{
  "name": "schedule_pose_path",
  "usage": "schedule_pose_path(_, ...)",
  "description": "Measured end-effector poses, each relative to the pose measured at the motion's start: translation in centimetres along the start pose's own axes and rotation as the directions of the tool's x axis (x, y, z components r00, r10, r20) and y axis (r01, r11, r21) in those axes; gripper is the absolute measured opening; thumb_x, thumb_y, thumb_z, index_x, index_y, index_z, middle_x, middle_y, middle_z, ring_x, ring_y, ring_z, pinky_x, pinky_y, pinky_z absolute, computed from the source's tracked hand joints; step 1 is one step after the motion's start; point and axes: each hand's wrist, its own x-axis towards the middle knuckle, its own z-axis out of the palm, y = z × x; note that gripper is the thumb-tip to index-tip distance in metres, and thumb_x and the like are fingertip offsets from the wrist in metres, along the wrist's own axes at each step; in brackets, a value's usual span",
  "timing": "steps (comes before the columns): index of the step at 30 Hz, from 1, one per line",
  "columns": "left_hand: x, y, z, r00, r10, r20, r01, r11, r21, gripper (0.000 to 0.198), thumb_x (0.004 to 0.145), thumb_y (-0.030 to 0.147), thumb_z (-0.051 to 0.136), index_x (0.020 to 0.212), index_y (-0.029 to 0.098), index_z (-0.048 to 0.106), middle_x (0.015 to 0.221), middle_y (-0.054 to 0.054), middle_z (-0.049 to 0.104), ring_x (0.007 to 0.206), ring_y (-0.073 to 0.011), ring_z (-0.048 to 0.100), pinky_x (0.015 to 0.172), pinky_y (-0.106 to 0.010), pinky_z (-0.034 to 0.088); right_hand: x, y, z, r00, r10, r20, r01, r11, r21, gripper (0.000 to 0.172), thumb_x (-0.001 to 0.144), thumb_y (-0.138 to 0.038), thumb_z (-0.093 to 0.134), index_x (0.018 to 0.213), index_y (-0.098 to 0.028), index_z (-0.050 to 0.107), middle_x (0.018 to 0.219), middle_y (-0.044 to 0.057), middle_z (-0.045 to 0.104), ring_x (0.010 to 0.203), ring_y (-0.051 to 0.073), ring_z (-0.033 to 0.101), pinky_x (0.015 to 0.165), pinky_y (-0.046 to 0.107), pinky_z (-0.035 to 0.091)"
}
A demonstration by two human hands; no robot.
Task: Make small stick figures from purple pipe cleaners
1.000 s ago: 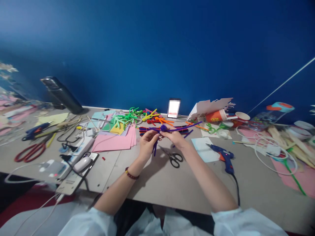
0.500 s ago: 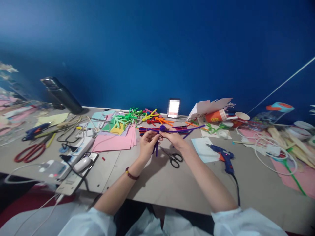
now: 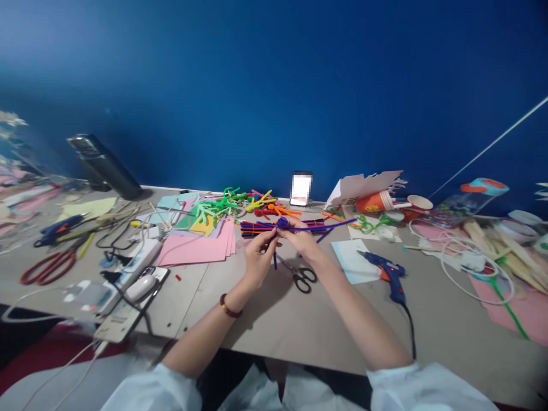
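The left hand (image 3: 258,260) and the right hand (image 3: 302,240) are held up close together over the table (image 3: 274,319), not spread out. The fingertips of both hands pinch a purple fuzzy stick (image 3: 329,227) from each side, right by a round purple ball (image 3: 282,222) on it. One end of the stick pokes down below the left hand, and the other end sticks out past the right hand. The ball sits in the air, in front of a stack of straight fuzzy sticks (image 3: 310,225) in many colors. Those sticks look like they have not been used yet. Farther back is a heap of bent, bright fuzzy shapes (image 3: 216,208) with little balls on them, and they look done. This purple one looks only part done, since it has a ball but looks less bent than the heap. Under the hands, there is open table room, with small scissors (image 3: 302,279) just in front of the right hand. Pink paper (image 3: 192,248) is to the left, and a blue glue gun (image 3: 391,279) is to the right. The front table edge (image 3: 257,357) runs below the arms, and a blue wall (image 3: 274,85) stands behind the table.
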Motion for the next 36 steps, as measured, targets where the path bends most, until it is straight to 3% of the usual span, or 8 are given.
schedule_pose_path(3,-0.2,0.2,-0.1,0.999,0.049,0.0,-0.049,0.994,0.099,0.026,0.075,0.032,0.066,0.098,0.021,0.07,0.092,-0.007,0.068,0.07,-0.0144,0.064,0.058,-0.023,0.051,-0.1,0.1,0.4,1.0,0.003,-0.02,-0.003,1.0,-0.004,0.017,0.071,-0.035,0.066,0.073,-0.018,0.062,0.071,0.0,0.059,0.072,0.015,0.052,0.069,0.028,0.044)
schedule_pose_path(8,-0.1,0.9,-0.1,1.0,0.029,-0.009,-0.029,0.998,0.047,0.026,0.075,0.034,0.067,0.097,0.02,0.067,0.086,-0.005,0.068,0.069,-0.0145,0.065,0.063,-0.024,0.052,-0.2,-0.1,0.3,0.997,0.071,-0.026,-0.068,0.993,0.099,0.023,0.068,-0.035,0.069,0.085,-0.02,0.066,0.085,0.002,0.065,0.081,0.017,0.056,0.075,0.032,0.046)
schedule_pose_path(13,0.4,1.3,-0.1,0.992,-0.121,-0.044,0.111,0.976,-0.186,0.027,0.074,0.042,0.067,0.084,0.018,0.06,0.078,-0.003,0.067,0.064,-0.0141,0.065,0.061,-0.025,0.052,0.0,-0.4,-0.3,0.988,0.145,0.054,-0.152,0.977,0.147,0.024,0.064,-0.037,0.072,0.08,-0.019,0.068,0.078,0.002,0.066,0.075,0.017,0.057,0.07,0.032,0.046)
schedule_pose_path(18,1.3,0.4,-0.5,0.969,-0.246,0.027,0.246,0.948,-0.203,0.031,0.066,0.039,0.074,0.082,0.016,0.063,0.07,-0.001,0.067,0.057,-0.0116,0.062,0.053,-0.022,0.049,0.0,-0.6,-1.3,0.974,0.191,0.119,-0.201,0.977,0.077,0.019,0.063,-0.033,0.073,0.075,-0.018,0.069,0.072,0.001,0.066,0.069,0.015,0.058,0.067,0.03,0.045)
schedule_pose_path(24,1.4,0.2,-0.5,0.973,-0.23,0.009,0.228,0.956,-0.182,0.028,0.064,0.037,0.076,0.077,0.015,0.066,0.067,-0.001,0.067,0.056,-0.0106,0.061,0.049,-0.02,0.046,-0.1,-1.4,-1.7,0.975,0.184,0.122,-0.185,0.983,0.003,0.02,0.063,-0.03,0.073,0.08,-0.019,0.072,0.074,0.001,0.067,0.073,0.016,0.058,0.068,0.03,0.045)
schedule_pose_path(28,1.2,0.0,-0.4,0.953,-0.297,0.063,0.303,0.928,-0.216,0.031,0.065,0.039,0.075,0.081,0.014,0.067,0.071,-0.004,0.07,0.061,-0.0151,0.065,0.058,-0.025,0.052,-0.1,-1.6,-1.8,0.977,0.139,0.159,-0.147,0.988,0.041,0.022,0.061,-0.032,0.076,0.079,-0.02,0.071,0.074,-0.001,0.066,0.075,0.016,0.059,0.074,0.032,0.047)
schedule_pose_path(31,1.3,-0.3,-0.3,0.929,-0.344,0.136,0.369,0.893,-0.258,0.033,0.065,0.039,0.075,0.083,0.013,0.068,0.073,-0.005,0.07,0.063,-0.0163,0.066,0.066,-0.029,0.053,-0.1,-1.5,-1.8,0.973,0.14,0.183,-0.154,0.986,0.062,0.023,0.061,-0.036,0.077,0.076,-0.019,0.07,0.071,0.0,0.065,0.069,0.015,0.058,0.071,0.032,0.048)
schedule_pose_path(36,1.3,0.0,-0.2,0.893,-0.41,0.183,0.449,0.826,-0.341,0.033,0.059,0.037,0.079,0.079,0.013,0.069,0.07,-0.005,0.07,0.062,-0.0144,0.065,0.065,-0.027,0.053,0.1,-1.0,-1.9,0.982,0.058,0.178,-0.064,0.998,0.025,0.021,0.065,-0.038,0.075,0.074,-0.02,0.07,0.072,0.0,0.063,0.07,0.016,0.057,0.072,0.032,0.047)
